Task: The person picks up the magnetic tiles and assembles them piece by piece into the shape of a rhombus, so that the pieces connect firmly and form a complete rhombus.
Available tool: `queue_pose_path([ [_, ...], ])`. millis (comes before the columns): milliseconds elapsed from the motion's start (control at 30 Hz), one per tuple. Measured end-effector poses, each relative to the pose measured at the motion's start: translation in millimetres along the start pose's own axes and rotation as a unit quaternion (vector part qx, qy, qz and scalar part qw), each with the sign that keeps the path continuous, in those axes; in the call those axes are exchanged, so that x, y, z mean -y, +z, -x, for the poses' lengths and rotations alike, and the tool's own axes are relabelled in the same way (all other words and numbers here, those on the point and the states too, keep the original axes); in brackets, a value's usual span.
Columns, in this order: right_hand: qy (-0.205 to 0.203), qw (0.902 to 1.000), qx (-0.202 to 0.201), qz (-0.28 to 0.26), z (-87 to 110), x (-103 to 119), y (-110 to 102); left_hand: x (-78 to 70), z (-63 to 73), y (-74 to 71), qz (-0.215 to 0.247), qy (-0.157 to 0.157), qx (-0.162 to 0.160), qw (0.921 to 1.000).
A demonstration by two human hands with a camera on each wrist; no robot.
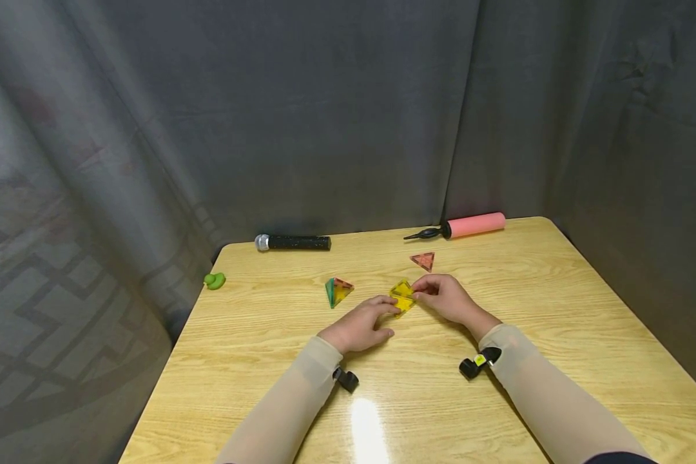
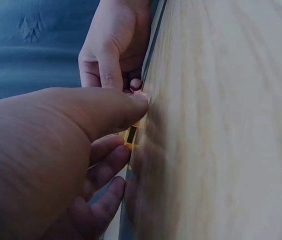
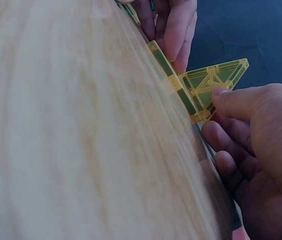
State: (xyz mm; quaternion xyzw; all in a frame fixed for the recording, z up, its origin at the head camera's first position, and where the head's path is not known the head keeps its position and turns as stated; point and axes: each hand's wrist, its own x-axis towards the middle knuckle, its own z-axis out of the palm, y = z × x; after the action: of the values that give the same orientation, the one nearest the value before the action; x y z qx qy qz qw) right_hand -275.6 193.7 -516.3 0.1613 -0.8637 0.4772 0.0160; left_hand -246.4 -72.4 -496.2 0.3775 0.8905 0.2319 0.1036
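Note:
Two yellow see-through triangular magnetic tiles meet along an edge near the table's middle. One, the flat tile (image 1: 405, 304), lies on the wood; the other, the raised tile (image 3: 216, 77), tilts up from it in the right wrist view. My right hand (image 1: 448, 300) pinches the raised tile at its near corner between thumb and fingers. Fingertips of my left hand (image 1: 361, 325) rest on the flat tile from the left, with the thumb held apart. In the left wrist view the left thumb hides much of the tiles.
A small pyramid of green, red and yellow tiles (image 1: 339, 292) stands left of the hands. A red triangular tile (image 1: 424, 261) lies behind them. Along the back are a black microphone (image 1: 296, 243) and a pink hand pump (image 1: 475, 225). A green toy (image 1: 214, 281) sits at the left edge.

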Motion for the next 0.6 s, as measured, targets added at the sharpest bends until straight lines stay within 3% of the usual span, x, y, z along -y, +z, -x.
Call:
queue_pose_path([
  [233, -0.001, 1.0, 0.005, -0.001, -0.1, 1.0, -0.2, 0.0, 1.9, -3.7, -0.016, -0.009, -0.004, 0.9998],
  [600, -0.005, 0.9999, 0.011, -0.009, 1.1, 1.9, -0.9, 3.5, 2.6, -4.1, 0.012, 0.001, -0.013, 0.9998],
])
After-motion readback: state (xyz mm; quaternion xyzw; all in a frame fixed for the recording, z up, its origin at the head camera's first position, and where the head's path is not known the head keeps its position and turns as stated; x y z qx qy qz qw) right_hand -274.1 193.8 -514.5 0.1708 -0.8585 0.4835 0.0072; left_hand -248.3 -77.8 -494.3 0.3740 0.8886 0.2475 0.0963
